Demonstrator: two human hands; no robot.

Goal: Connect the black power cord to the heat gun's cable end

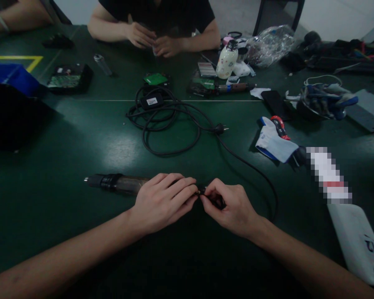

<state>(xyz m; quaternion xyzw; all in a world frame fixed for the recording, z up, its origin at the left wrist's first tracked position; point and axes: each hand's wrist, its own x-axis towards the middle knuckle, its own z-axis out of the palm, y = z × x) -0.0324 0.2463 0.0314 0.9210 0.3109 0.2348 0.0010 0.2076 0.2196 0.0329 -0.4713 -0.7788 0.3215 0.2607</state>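
Note:
A dark electric screwdriver lies on the green table, its bit end pointing left. My left hand is wrapped over its body and covers the rear half. Just past the screwdriver's rear end, my right hand pinches the end of a black cable between thumb and fingertips. Small brass-coloured metal shows between the two hands, but its shape is too small to make out. The black cable curves from a loose coil down behind my right hand.
A small black box with a white label and a plug lie by the coil. Gloves, a phone and a white case lie to the right. A bottle stands beyond; across the table, a co-worker's hands.

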